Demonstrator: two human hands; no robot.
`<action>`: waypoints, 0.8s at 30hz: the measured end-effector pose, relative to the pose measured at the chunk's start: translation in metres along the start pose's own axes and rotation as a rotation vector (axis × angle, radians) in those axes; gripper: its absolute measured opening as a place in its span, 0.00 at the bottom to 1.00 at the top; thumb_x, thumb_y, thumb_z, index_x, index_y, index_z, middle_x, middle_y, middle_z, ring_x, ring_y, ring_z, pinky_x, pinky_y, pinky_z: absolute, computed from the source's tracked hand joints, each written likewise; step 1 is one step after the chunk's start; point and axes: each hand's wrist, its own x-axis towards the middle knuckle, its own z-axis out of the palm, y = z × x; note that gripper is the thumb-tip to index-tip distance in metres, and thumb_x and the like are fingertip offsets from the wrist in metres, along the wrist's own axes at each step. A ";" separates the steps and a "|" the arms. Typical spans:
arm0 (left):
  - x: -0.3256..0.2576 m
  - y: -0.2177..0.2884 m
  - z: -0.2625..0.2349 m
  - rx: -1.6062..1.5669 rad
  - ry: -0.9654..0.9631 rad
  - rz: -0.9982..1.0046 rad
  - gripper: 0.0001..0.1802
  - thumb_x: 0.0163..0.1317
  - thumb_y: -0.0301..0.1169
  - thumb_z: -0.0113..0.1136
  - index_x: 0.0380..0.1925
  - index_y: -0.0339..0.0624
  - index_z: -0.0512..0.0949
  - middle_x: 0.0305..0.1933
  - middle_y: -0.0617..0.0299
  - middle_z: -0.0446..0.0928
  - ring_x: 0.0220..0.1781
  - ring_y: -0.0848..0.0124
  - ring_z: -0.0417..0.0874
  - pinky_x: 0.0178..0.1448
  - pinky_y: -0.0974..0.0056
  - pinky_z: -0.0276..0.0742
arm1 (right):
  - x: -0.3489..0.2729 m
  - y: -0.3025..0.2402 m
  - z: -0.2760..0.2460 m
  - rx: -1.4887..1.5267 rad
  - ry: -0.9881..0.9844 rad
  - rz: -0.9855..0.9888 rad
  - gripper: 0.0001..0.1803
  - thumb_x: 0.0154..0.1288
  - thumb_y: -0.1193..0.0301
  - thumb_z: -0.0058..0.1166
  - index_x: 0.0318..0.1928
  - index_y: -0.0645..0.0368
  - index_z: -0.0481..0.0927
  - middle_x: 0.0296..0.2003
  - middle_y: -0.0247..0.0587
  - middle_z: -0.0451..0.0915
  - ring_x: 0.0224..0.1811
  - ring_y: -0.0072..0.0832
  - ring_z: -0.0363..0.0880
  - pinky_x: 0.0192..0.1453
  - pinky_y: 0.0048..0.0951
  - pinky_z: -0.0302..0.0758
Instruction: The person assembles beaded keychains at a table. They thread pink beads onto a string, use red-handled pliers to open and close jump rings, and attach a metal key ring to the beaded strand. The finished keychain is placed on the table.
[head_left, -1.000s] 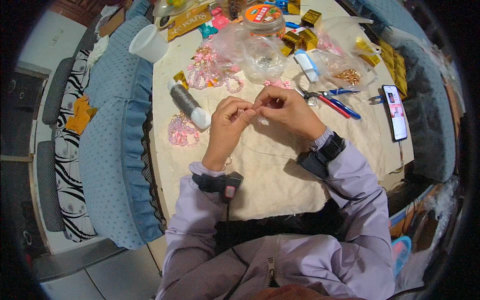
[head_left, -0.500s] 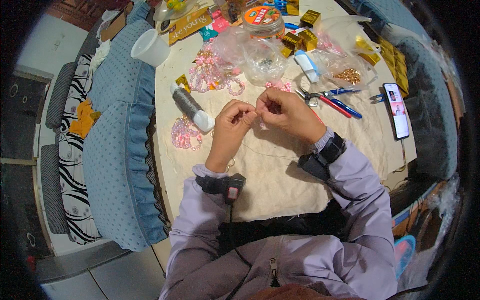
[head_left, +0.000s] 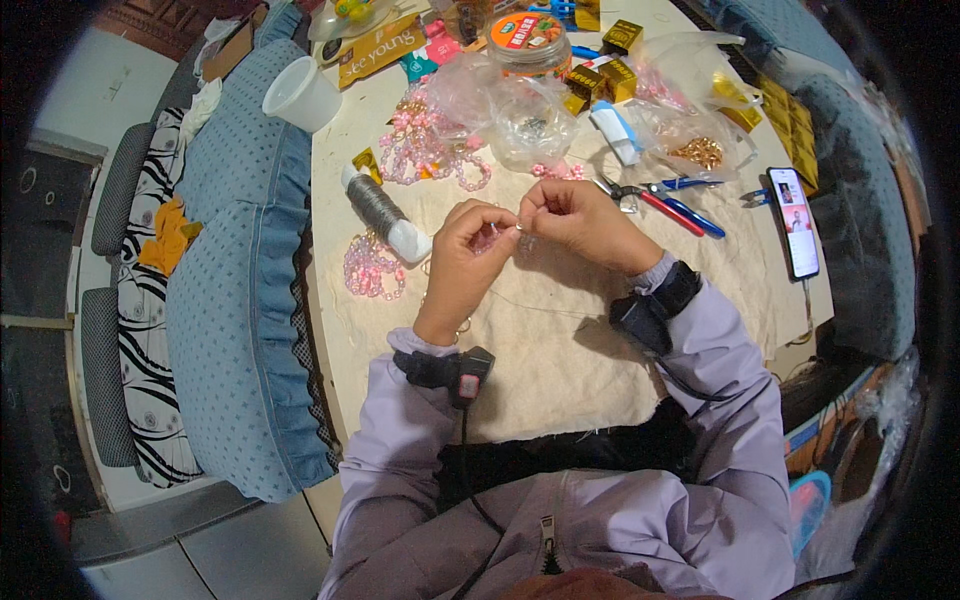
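Note:
Over the cream cloth (head_left: 560, 370), my left hand (head_left: 468, 255) and my right hand (head_left: 585, 225) meet with thumbs and forefingers pinched. A strand of pale pink beads (head_left: 528, 244) shows around their fingertips, partly hidden by the fingers. A tiny shiny piece sits at the left fingertips; its kind is too small to tell. What the right fingertips grip is hidden. Below, a thin dark cord (head_left: 545, 309) curves across the cloth. Left of my left hand lie a spool of grey thread (head_left: 376, 207) and coiled pink beaded strings (head_left: 372, 268).
Red- and blue-handled pliers (head_left: 675, 208) lie right of my right hand, with a phone (head_left: 793, 225) farther right. Beaded strings (head_left: 415, 140), clear bags, a lidded jar (head_left: 527, 45) and small gold boxes (head_left: 618, 78) crowd the back. A white cup (head_left: 301, 95) stands at the left edge.
My right hand has shifted slightly right and its wrist has turned a little. A small shiny piece now shows at the left fingertips, and more beads are visible behind them.

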 end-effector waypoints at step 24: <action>-0.002 0.003 0.005 -0.135 -0.010 -0.034 0.06 0.63 0.20 0.64 0.38 0.37 0.78 0.38 0.67 0.73 0.38 0.79 0.72 0.43 0.71 0.71 | 0.002 0.000 0.005 0.072 -0.002 0.092 0.03 0.69 0.72 0.55 0.40 0.55 0.81 0.29 0.18 0.76 0.27 0.07 0.68 0.29 0.15 0.63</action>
